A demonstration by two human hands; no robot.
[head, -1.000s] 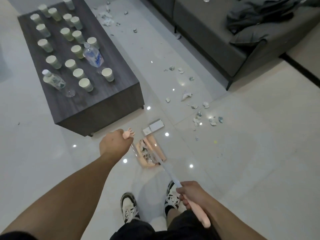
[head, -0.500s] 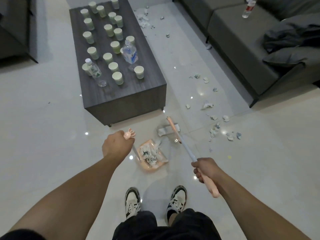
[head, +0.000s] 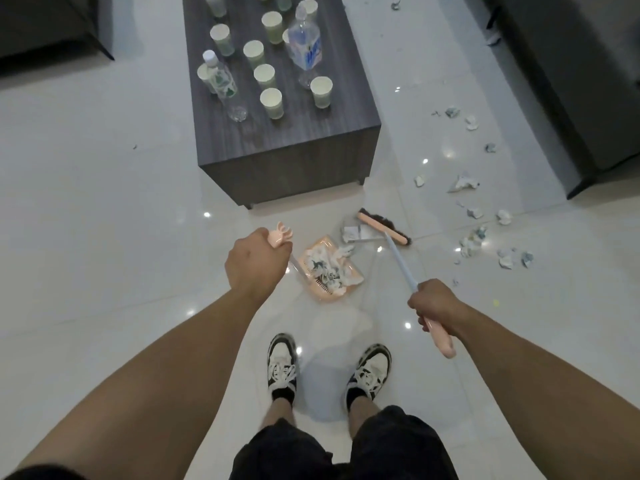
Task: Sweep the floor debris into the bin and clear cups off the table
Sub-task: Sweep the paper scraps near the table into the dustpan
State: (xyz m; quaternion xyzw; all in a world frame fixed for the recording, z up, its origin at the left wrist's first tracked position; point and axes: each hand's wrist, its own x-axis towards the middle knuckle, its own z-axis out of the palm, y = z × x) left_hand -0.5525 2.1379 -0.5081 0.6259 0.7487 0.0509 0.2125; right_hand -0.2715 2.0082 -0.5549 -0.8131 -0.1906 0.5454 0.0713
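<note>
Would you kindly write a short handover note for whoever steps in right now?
Left hand grips the dustpan handle; right hand grips the broom handle.
Dustpan sits on the floor, already holding paper scraps; broom head rests just beyond it.
Left: scattered debris to the right by the sofa, then emptying the pan; no bin is in view.
Cups all remain on the table.

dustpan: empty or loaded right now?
Loaded. The dustpan holds a heap of crumpled white and grey paper scraps over most of its tray. How deep the heap lies cannot be told from above.
</note>
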